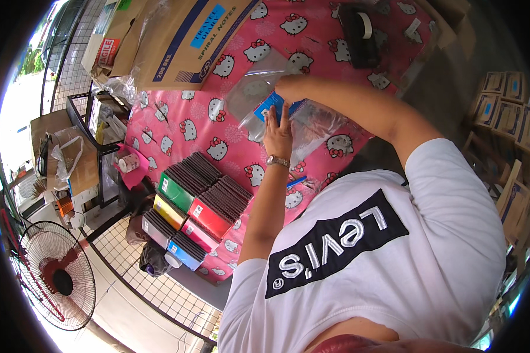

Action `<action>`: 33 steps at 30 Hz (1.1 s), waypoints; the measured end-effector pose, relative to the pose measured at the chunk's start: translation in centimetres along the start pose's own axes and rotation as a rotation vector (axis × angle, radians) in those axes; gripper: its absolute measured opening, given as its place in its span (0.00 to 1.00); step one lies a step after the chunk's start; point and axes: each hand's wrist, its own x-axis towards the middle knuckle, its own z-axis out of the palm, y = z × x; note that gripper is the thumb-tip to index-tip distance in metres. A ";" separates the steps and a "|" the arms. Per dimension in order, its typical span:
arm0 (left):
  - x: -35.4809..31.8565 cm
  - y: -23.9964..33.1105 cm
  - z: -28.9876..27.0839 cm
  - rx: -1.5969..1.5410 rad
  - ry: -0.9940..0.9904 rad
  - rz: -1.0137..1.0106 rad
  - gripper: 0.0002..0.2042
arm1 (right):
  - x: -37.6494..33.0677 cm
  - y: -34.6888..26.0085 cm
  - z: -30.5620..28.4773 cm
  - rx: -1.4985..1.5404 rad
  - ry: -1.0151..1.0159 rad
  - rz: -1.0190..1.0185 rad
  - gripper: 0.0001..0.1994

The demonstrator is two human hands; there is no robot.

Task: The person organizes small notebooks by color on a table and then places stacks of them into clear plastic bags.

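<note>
A blue notebook (267,107) lies within clear plastic bags on the table, partly covered by my hands. My left hand (278,134) rests over it with two fingers stretched out and apart. At the notebook's far edge is my right hand (290,88), bent down at the wrist; its fingers are hidden from view. Clear plastic bags (321,120) spread out beneath and beside both hands. To the left stand stacks of spiral notebooks (209,206) with green, red, yellow, pink, grey and blue covers.
A pink patterned cloth (218,126) covers the table. At the far left sits a large cardboard box (182,47); a black tape dispenser (359,38) is at the far right. A blue pen (297,182) lies near my body. A fan (59,276) stands lower left, stacked cartons (506,112) right.
</note>
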 end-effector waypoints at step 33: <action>1.4 -1.9 -4.4 -1.481 -0.269 -0.399 0.19 | -9.8 -1.1 0.3 0.738 0.285 -0.144 0.15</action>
